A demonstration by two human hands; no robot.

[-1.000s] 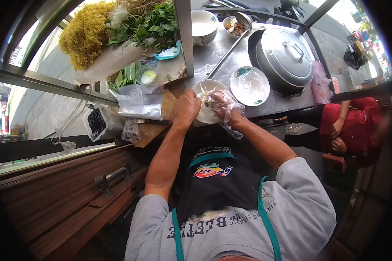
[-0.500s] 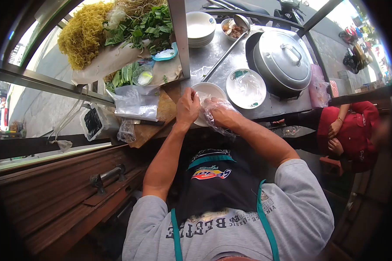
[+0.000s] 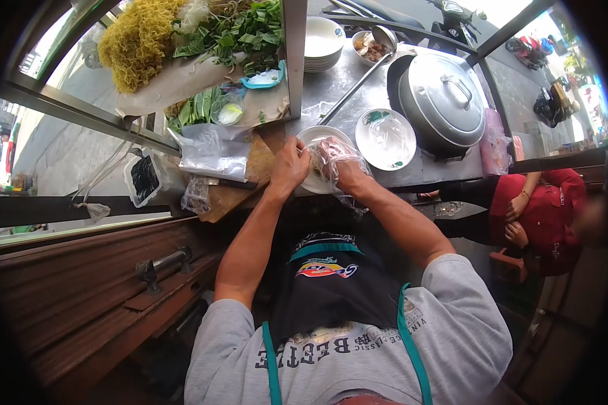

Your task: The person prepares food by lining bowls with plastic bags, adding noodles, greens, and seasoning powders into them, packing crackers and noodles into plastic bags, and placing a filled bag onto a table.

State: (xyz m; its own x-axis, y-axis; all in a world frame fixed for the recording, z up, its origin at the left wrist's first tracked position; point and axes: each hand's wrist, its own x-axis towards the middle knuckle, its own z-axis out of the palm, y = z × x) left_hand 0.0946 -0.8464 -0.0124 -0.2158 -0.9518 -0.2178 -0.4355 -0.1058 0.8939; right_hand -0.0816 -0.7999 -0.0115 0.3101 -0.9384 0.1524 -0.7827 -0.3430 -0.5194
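Observation:
My right hand (image 3: 341, 162) is inside a clear plastic bag (image 3: 360, 162) over the right part of a white bowl (image 3: 312, 181). The crinkled film covers its fingers and blurs their shape. At the bowl's left rim, my left hand (image 3: 292, 163) is closed, its thumb and fingers pinched together at the edge of the bag. Just right of these hands stands a second white bowl (image 3: 386, 140) with green marks, lined with clear plastic. A long-handled ladle (image 3: 353, 90) slants across the metal counter behind the hands.
A lidded metal pot (image 3: 442, 101) stands right, bowls (image 3: 324, 44) are stacked behind, and a small food bowl (image 3: 369, 48) sits beside them. Yellow noodles (image 3: 138, 44) and chopped greens (image 3: 236, 37) fill the left shelf, above plastic bags (image 3: 213, 158). A person in red (image 3: 544, 216) is at right.
My right hand has gone deeper into the plastic bag, which now wraps its fingers and back. My left hand stays pinched at the bowl's left side. The view has shifted slightly.

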